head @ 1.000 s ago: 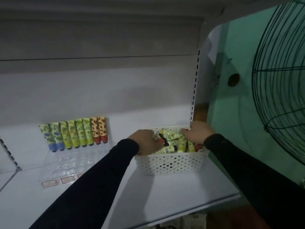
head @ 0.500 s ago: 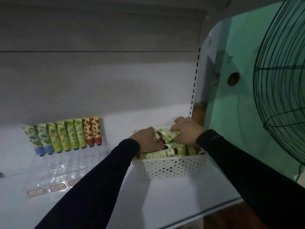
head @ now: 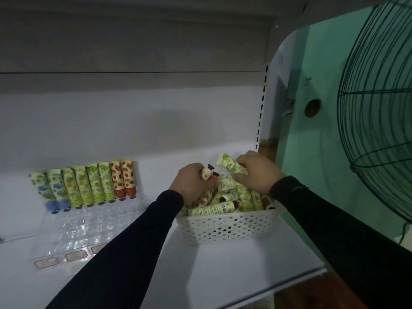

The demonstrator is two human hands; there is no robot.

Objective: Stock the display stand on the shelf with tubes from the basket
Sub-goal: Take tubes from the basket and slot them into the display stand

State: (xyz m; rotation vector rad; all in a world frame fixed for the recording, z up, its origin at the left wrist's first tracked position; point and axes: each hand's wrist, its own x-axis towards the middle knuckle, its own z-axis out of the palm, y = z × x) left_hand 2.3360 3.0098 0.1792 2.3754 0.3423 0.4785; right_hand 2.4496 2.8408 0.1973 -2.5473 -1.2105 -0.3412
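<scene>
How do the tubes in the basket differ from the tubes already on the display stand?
The tubes in the basket lie jumbled on their sides, pointing various ways; the tubes on the display stand stand in one neat row, caps down. The basket's pile overlaps, while the stand's row sits side by side along the back, with clear slots in front of it unfilled. Both show green and red printed tubes.
</scene>
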